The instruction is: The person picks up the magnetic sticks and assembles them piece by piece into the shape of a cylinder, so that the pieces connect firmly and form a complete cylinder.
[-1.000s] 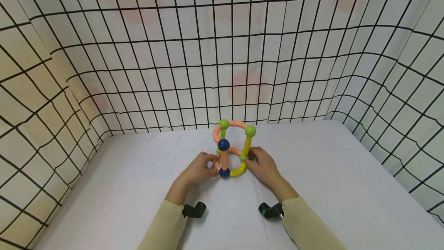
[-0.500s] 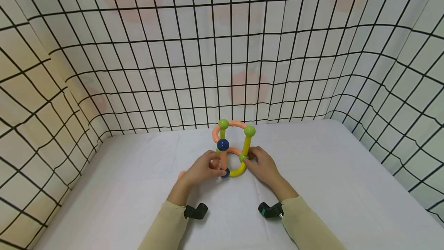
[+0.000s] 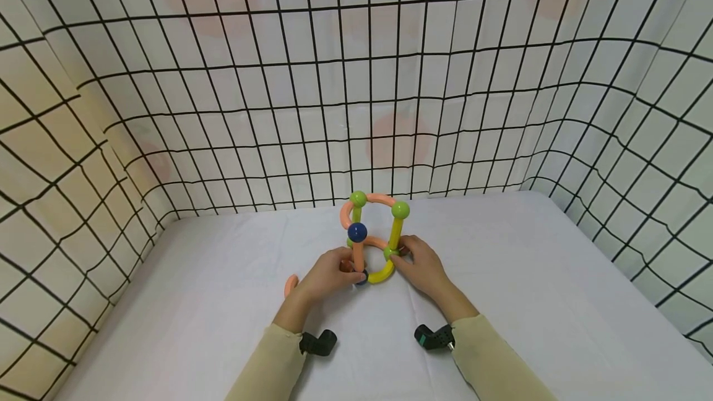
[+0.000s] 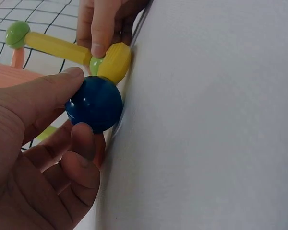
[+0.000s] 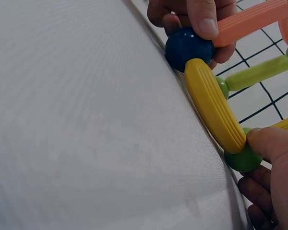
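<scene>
A toy frame of magnetic balls and rods stands on the white cloth. Its upper ring has a blue ball, two green balls and orange curved rods; upright rods link it to a lower ring. My left hand pinches the lower blue ball between thumb and fingers, at the foot of the orange upright rod. On the other side my right hand pinches the lower green ball, below the yellow upright rod. Between these two balls runs a yellow curved rod.
A loose orange curved rod lies on the cloth beside my left wrist. Black grid netting over pale cloth encloses the back and both sides of the table.
My left hand has shifted right from the frame's left side onto the lower blue ball. More of the loose orange rod shows by the wrist. My right hand stays put.
</scene>
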Demonstrator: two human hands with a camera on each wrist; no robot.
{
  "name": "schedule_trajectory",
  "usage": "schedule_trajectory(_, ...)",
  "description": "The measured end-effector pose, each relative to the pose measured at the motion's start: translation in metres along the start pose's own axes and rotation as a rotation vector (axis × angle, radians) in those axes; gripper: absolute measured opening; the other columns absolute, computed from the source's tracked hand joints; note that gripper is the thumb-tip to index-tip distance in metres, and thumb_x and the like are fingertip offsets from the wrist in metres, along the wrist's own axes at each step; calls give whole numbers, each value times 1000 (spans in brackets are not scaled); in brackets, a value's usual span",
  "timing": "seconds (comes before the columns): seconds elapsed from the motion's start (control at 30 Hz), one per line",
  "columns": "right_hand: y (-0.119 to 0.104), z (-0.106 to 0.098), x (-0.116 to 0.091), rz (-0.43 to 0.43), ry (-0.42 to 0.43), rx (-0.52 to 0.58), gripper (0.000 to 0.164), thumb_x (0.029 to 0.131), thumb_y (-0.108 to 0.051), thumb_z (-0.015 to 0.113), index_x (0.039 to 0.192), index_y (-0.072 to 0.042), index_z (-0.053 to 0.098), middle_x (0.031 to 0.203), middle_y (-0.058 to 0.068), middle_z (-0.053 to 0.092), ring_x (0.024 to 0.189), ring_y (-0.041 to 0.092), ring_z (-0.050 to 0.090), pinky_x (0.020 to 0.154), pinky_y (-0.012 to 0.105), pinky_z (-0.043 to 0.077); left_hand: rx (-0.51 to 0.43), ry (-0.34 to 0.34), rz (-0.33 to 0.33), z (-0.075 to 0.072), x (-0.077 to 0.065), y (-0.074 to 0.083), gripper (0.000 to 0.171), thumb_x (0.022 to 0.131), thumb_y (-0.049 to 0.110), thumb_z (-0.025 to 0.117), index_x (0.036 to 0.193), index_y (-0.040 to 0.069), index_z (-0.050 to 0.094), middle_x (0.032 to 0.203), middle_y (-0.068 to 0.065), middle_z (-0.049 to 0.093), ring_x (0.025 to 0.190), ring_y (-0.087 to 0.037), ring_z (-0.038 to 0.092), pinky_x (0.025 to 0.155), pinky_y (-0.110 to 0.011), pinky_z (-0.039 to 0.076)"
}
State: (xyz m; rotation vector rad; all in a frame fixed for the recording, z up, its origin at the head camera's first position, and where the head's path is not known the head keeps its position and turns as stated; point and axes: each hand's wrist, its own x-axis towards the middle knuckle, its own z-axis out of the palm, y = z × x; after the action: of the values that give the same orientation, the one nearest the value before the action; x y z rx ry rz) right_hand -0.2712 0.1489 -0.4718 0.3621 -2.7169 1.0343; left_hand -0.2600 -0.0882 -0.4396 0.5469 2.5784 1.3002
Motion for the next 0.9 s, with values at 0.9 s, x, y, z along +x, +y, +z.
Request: schedule_trajectory(0.9,2,0,0,-32,-19,2,28,87,-29,72,110,-12,67,97,1,65,89,17,57,80,34,47,-108,154,-82,-7,0,-11,21,93,13,71,111,7,64,116,-14,51,61,-15,60,56,-25,52)
